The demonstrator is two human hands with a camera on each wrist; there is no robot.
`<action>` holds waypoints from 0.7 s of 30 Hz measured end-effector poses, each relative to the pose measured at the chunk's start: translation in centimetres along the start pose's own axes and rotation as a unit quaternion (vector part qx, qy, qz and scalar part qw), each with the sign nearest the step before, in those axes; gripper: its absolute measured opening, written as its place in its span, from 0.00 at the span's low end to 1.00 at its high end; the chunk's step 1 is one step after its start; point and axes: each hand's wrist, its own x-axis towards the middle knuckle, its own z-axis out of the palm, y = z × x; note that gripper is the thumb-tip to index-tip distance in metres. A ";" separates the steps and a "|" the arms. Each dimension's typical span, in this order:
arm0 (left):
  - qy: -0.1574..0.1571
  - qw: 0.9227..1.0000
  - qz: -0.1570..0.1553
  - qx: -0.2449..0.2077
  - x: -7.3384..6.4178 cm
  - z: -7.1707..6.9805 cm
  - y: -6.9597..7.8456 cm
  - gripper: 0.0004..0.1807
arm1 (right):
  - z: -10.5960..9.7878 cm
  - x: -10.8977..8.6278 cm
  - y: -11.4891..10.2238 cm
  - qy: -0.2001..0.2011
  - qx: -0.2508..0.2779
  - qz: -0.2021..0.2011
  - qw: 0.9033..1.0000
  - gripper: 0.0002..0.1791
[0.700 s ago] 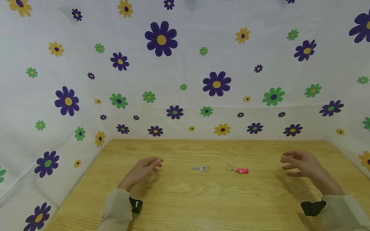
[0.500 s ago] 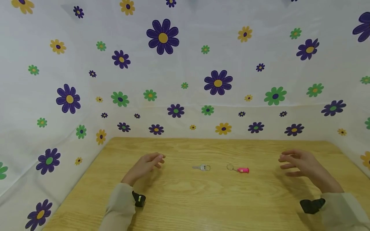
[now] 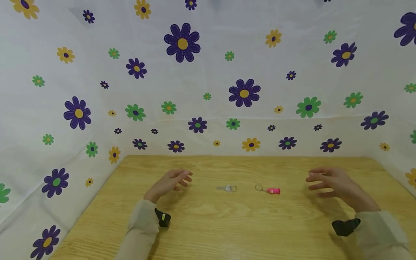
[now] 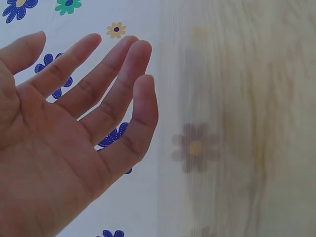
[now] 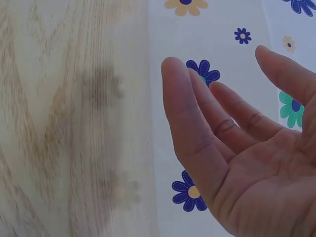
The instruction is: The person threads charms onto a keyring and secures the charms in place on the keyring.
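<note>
A silver key [image 3: 227, 188] with a small ring lies near the middle of the wooden table, its blade pointing left. To its right is a pink keychain charm [image 3: 274, 191], joined by a short chain to a metal split ring [image 3: 258, 187]. My left hand [image 3: 169, 183] hovers left of the key, holding nothing; the left wrist view shows its palm [image 4: 59, 143] bare and fingers loosely bent. On the other side, my right hand [image 3: 336, 186] hovers right of the pink charm. Its palm [image 5: 271, 173] is bare too, with thumb and fingers apart.
The light wood-grain table [image 3: 208, 231] reaches back to a white cloth [image 3: 208, 72] printed with purple, green and yellow flowers, which walls in the back and both sides. Black wrist straps with cameras sit on both sleeves, the left one [image 3: 163, 218] and the right one [image 3: 345, 227].
Both hands have moved inward toward the key and the charm, the left one to the right and the right one to the left. The key and charm lie where they were.
</note>
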 end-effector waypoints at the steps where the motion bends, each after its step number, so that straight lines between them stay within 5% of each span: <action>1: -0.005 1.000 -0.003 -0.001 0.2 0.1 -0.1 0.28 | 0.0 0.1 0.1 0.000 0.002 0.005 1.000 0.32; 21: -0.038 0.999 -0.016 -0.030 2.7 2.0 0.2 0.29 | 1.2 1.7 -0.1 -0.018 0.022 0.014 1.000 0.35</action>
